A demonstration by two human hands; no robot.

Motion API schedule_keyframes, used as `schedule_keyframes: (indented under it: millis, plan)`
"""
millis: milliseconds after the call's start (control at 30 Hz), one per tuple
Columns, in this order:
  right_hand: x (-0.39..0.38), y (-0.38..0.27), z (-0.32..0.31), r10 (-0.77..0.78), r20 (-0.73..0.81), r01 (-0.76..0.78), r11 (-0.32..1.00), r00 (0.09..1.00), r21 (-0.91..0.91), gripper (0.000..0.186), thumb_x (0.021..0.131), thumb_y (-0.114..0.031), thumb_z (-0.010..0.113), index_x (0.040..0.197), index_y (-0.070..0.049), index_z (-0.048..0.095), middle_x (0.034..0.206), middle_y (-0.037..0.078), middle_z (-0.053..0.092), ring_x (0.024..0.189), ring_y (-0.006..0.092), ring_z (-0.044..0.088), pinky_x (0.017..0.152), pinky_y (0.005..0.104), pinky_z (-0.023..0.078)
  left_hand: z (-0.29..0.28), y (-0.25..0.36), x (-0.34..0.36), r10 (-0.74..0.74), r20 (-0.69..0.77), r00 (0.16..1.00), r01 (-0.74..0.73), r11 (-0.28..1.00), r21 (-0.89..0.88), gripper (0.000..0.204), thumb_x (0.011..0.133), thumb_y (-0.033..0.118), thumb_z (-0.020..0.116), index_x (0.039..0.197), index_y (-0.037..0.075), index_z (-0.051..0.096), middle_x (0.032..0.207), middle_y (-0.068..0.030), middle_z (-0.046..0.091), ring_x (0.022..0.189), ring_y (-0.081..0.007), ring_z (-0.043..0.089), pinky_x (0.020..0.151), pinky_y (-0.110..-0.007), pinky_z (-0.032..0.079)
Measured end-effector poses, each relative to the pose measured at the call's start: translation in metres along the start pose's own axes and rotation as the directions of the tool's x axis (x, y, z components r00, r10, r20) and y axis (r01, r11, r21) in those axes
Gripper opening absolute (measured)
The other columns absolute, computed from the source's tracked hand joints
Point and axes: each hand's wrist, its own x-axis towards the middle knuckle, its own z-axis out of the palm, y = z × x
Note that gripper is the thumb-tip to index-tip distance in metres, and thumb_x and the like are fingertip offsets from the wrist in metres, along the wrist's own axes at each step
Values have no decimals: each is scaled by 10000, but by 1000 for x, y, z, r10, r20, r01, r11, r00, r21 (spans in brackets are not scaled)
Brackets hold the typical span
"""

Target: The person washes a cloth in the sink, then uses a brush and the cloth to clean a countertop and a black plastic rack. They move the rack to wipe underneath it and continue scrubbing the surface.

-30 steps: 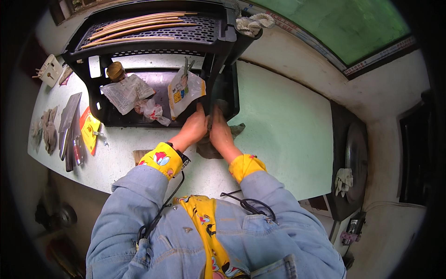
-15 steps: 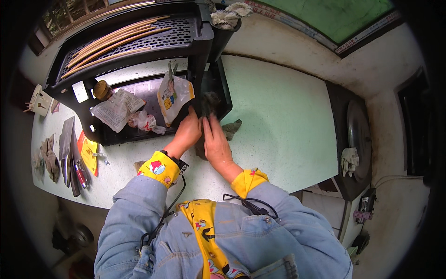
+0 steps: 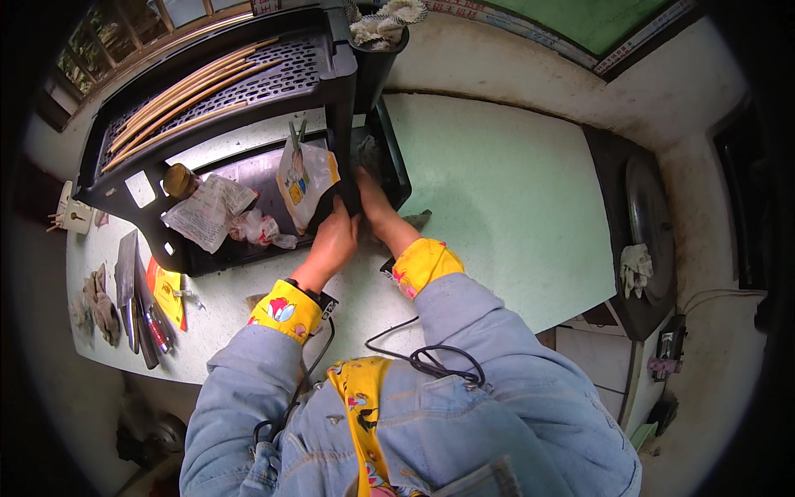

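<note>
A black two-tier rack [image 3: 338,124] stands on the pale green table. My left hand [image 3: 334,240] is closed on the lower part of its right front post, the fingertips partly behind it. My right hand [image 3: 374,199] reaches past that post into the right end of the rack's lower tray [image 3: 401,178]. Its fingers are mostly hidden there, beside a dark greyish cloth-like thing [image 3: 367,153]. A grey rag [image 3: 418,219] lies on the table by my right wrist. Left of my hands, a white plastic packet [image 3: 302,178] with a clip leans in the tray.
Wooden chopsticks [image 3: 186,87] lie on the upper tier. A brown-lidded jar [image 3: 179,180] and crumpled bags [image 3: 211,207] fill the lower tray. Knives [image 3: 128,282], a yellow packet [image 3: 168,294] and a rag [image 3: 99,302] lie at left. A lidded pot [image 3: 650,232] stands at right.
My right hand has moved forward and deeper into the tray's right end, hiding its fingers. My left hand stays at the post, its fingers more curled. The whole view has shifted slightly.
</note>
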Motion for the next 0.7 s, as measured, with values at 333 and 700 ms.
schedule_keyframes:
  millis: [333, 700]
  plan:
    - [68, -12, 17, 21, 101, -44, 972, 995, 231, 649, 973, -479, 285, 1376, 26, 345, 1397, 181, 394, 1314, 248, 337, 1079, 298, 243, 0, -1, 0, -13, 33, 999, 13, 1000, -1, 573, 918, 208, 487, 1270, -192, 276, 807, -343, 574, 768, -466, 589, 663, -485, 478]
    - [46, -8, 20, -139, -179, 101, 974, 974, -204, 541, 972, -457, 329, 1272, -37, 495, 1204, 98, 541, 1094, 159, 481, 958, 278, 357, -1, 1, 0, -38, 39, 999, 37, 999, 33, 567, 920, 217, 479, 1274, -181, 284, 811, -351, 575, 760, -474, 595, 665, -496, 484]
